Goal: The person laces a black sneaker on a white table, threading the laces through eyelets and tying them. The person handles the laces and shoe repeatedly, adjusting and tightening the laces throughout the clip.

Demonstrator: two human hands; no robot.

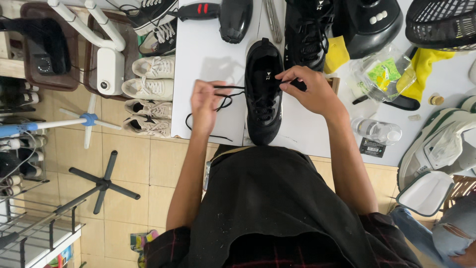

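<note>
A black sneaker [263, 97] lies on a white table [203, 54], toe pointing away from me. My left hand [206, 101] is to the left of the shoe, pinching a black shoelace [220, 101] that loops down over the table. My right hand [307, 89] rests at the shoe's right side, fingers closed on the lace end by the tongue.
Another black shoe [307, 30], a black helmet-like object [372, 22], yellow cloths [337, 52], a clear plastic bag [384, 74] and a plastic bottle [379, 131] crowd the table's right. White sneakers [148, 87] sit on the tiled floor at left, near stands and racks.
</note>
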